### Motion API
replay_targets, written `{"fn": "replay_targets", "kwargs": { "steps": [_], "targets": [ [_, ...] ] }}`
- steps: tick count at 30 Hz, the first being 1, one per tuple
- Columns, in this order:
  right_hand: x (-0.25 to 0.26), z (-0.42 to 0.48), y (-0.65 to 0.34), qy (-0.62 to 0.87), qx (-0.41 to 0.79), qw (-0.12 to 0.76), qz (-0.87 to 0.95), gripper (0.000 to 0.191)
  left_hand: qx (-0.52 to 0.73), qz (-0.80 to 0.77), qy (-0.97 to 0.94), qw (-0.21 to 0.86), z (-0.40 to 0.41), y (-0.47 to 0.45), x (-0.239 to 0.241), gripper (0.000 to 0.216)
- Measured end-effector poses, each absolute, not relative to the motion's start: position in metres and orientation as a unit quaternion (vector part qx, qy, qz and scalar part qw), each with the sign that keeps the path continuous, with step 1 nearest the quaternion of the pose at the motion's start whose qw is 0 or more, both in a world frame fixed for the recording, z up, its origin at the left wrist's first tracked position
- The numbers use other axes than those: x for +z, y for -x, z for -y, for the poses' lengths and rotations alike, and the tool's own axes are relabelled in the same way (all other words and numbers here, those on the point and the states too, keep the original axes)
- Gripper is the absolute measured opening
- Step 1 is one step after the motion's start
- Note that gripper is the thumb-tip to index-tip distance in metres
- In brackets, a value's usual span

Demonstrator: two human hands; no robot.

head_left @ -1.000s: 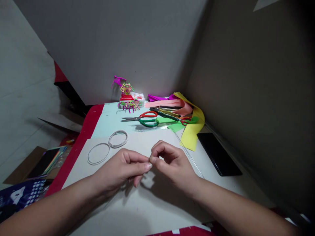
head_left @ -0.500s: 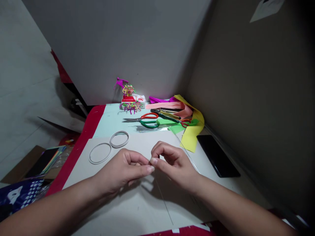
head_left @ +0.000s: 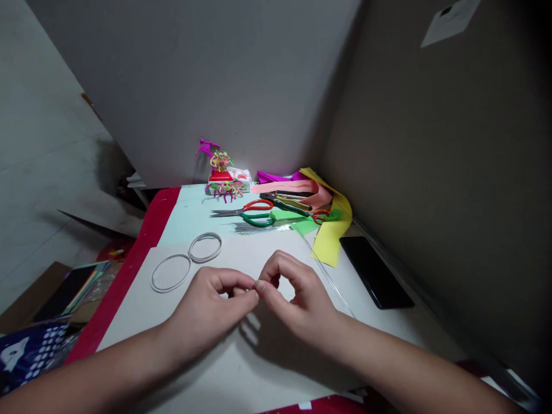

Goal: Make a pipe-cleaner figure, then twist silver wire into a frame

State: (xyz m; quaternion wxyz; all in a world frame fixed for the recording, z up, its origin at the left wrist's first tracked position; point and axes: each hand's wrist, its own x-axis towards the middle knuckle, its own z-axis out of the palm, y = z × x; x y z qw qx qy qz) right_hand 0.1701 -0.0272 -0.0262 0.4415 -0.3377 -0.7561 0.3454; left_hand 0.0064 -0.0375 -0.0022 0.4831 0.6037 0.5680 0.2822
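the left hand (head_left: pixel 202 313) and right hand (head_left: pixel 299 302) are drawn into narrow pinches, fingertips meeting over something too fine to make out, with two wire rings (head_left: pixel 185 261) on the white card (head_left: pixel 129 305) just beyond the left hand.

Nothing can be read; the paper note (head_left: pixel 451 23) shows only tiny dark marks.

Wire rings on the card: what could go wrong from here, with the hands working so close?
The left hand works right beside the wire rings, so a careless sweep could knock them or bend them out of shape. The thin straight wire near the right hand could catch that hand or snag the yellow paper.
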Motion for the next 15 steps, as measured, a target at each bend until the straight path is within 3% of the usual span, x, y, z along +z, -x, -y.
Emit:
{"fn": "replay_targets", "kwargs": {
  "steps": [4,7,9,15],
  "targets": [
    [-0.014,0.0,-0.185,0.35,0.349,0.366,0.788,0.014,0.276,-0.553,-0.555,0.557,0.03,0.003,-0.01,0.025],
    [-0.008,-0.056,-0.201,0.461,0.253,0.275,0.805,0.029,0.309,-0.519,-0.516,0.607,0.023,0.008,-0.018,0.026],
    [-0.011,-0.101,-0.209,0.542,0.171,0.215,0.794,0.023,0.328,-0.499,-0.503,0.625,0.02,0.009,-0.021,0.024],
    [-0.045,-0.193,-0.215,0.62,0.126,0.11,0.766,0.024,0.322,-0.494,-0.488,0.643,0.015,0.013,-0.024,0.023]
  ]
}}
